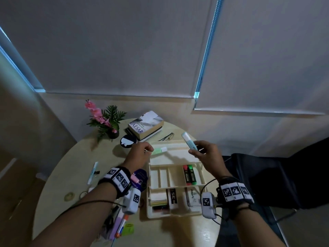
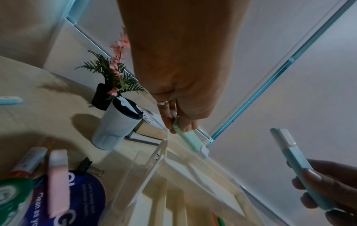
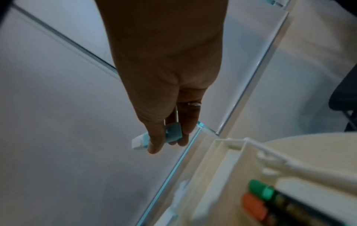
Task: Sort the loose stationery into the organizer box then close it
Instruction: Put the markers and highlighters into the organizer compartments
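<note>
left hand (image 1: 138,154) pinching green highlighter (image 1: 159,150), right hand (image 1: 206,154) holding blue highlighter (image 1: 189,141)

1. Left hand (image 1: 138,154): bare; silver ring (image 2: 161,103); black wristband with white square-coded tags; white camera pod, black cable.
2. Right hand (image 1: 207,155): bare; silver ring (image 3: 194,104); matching black wristband, tags, pod, cable.

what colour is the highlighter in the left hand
Pale mint green with a white end; the highlighter in the left hand shows best in the head view.
</note>
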